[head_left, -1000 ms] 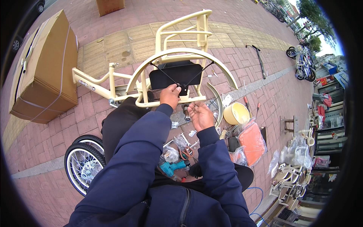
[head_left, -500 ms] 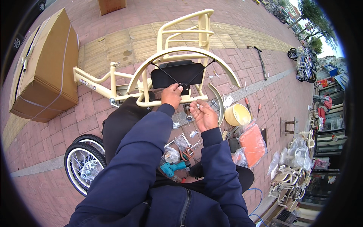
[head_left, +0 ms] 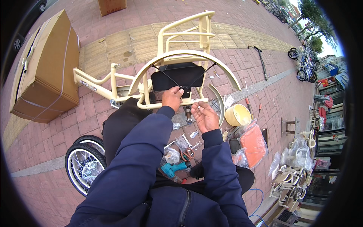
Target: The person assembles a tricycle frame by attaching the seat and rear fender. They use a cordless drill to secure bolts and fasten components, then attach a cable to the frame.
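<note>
A cream cycle frame (head_left: 99,88) lies on the paving in front of me, with an arched cream mudguard (head_left: 181,53) across it. Thin black stays (head_left: 197,79) run inward from the mudguard, meeting in front of a black plate (head_left: 160,81). My left hand (head_left: 171,99) pinches the stays where they meet, at the plate's lower edge. Just right of it, my right hand (head_left: 206,118) is half curled, palm up. Thumb and fingers close on a small light-coloured piece, too small to name. A metal axle end (head_left: 188,115) shows below the frame between my hands.
Two spoked wheels (head_left: 84,170) lie at lower left, by a large carton (head_left: 45,72). Below my hands are a teal power drill (head_left: 174,167), orange-handled scissors (head_left: 187,154) and wrenches. A cream basket (head_left: 237,114) and wrapped orange piece (head_left: 253,143) lie right; a pump (head_left: 261,62) lies farther off.
The fingers of my right hand have drawn closer together around the small piece. My left hand stays at the stays, and the view has shifted slightly.
</note>
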Demonstrator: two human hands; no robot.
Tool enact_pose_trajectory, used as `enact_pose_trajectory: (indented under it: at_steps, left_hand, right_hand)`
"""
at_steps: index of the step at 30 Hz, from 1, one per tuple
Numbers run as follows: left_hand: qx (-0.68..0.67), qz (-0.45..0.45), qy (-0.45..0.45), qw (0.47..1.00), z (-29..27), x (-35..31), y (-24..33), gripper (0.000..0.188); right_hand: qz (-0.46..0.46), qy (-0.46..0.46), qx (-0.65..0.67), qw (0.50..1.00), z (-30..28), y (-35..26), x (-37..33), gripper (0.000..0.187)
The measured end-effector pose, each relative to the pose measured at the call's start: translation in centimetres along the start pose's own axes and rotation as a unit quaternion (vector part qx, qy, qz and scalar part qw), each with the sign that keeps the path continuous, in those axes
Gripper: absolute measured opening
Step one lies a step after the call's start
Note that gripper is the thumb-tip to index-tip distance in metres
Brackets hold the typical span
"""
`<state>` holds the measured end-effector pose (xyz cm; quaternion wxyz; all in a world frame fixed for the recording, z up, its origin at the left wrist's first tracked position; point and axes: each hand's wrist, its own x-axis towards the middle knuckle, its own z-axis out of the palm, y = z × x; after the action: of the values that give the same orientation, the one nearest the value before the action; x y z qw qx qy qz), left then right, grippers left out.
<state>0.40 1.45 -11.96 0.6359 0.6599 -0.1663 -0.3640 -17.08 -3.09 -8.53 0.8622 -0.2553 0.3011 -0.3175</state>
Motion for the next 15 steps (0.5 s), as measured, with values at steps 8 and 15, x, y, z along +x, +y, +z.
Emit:
enact_pose_trajectory:
  at_steps: [8,15]
  left_hand:
    - [-0.044,-0.014,-0.016,0.999,-0.2,-0.1,0.1,0.028]
    - [-0.011,0.015,-0.006,1.0,-0.3,-0.1,0.3,0.021]
  right_hand:
    - [0.005,0.014,-0.009,1.0,-0.4,1.6,0.8,0.024]
    - [-0.004,0.024,0.0,1.0,0.1,0.7,0.5,0.034]
